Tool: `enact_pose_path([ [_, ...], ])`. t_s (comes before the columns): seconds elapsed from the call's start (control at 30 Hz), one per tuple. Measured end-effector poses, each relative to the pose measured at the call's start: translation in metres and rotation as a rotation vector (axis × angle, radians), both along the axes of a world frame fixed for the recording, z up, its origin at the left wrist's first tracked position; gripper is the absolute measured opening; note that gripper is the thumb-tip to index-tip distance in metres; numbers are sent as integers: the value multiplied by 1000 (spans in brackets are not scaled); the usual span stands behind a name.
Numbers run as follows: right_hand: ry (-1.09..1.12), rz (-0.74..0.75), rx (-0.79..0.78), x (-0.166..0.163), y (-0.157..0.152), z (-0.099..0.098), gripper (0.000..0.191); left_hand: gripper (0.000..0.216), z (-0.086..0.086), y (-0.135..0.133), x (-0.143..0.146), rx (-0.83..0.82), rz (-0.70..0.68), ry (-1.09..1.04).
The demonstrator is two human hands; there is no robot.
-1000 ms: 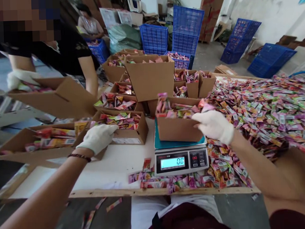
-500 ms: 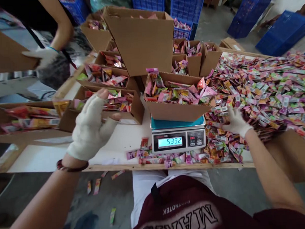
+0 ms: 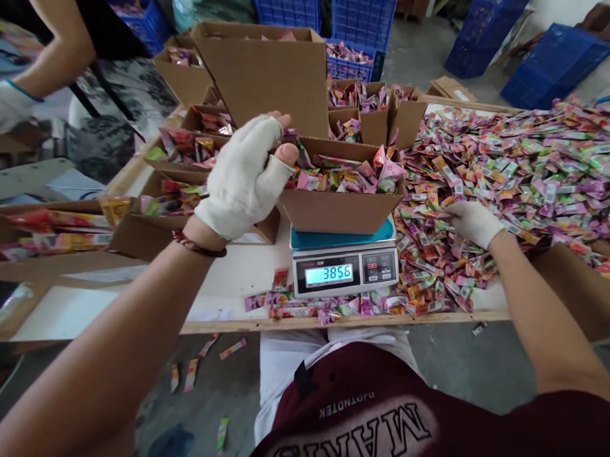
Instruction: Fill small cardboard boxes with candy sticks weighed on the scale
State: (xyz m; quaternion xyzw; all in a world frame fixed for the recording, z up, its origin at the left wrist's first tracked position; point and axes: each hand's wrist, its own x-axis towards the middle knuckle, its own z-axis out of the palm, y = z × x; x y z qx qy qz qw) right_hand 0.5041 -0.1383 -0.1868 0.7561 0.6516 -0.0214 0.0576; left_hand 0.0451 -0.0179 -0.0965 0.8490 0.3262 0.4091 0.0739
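Note:
A small open cardboard box full of wrapped candy packets stands on the blue-green plate of a digital scale, whose lit display shows the digits 3856. My left hand, in a white glove with bare fingertips, hovers at the box's left end, thumb apart from the fingers and nothing in it. On the right, my gloved right hand reaches into a big heap of the same packets. Its fingers are drawn together among the packets; what they hold is hidden.
Filled cardboard boxes stand left of and behind the scale, with a tall open carton at the back. Loose packets lie along the table's front edge. A co-worker's gloved hand is at far left; blue crates stand behind.
My left hand has moved right, to the box on the scale. The right hand's spread fingers have drawn together in the heap. The display changed from 5332 to 3856. The co-worker's hand moved left.

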Motion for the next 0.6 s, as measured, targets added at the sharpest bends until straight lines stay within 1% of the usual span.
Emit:
enact_pose_path([
  [0.07, -21, 14, 28, 2, -2, 32, 33, 67, 2, -4, 0, 17, 3, -2],
  [0.13, -8, 76, 119, -4, -7, 68, 32, 65, 6, -9, -2, 35, 0, -14],
  [0.2, 76, 199, 306, -18, -10, 108, 32, 62, 11, -16, -3, 46, 1, -18],
  [0.27, 185, 352, 559, -43, -5, 149, 26, 60, 19, -23, -1, 52, 10, -10],
  [0.3, 233, 427, 671, -60, 1, 167, 21, 58, 22, -27, 1, 56, 19, -5],
  [0.37, 306, 550, 810, -98, 20, 194, 14, 55, 30, -35, 6, 71, 37, 4],
  [0.4, 349, 606, 840, -119, 33, 202, 13, 54, 33, -38, 7, 81, 45, 10],
  [0.47, 426, 707, 821, -156, 57, 205, 13, 52, 38, -47, 5, 100, 65, 26],
  [0.53, 478, 761, 744, -182, 74, 196, 14, 51, 41, -55, -5, 102, 90, 49],
  [0.6, 513, 766, 686, -191, 79, 182, 15, 50, 41, -64, -20, 93, 118, 55],
])
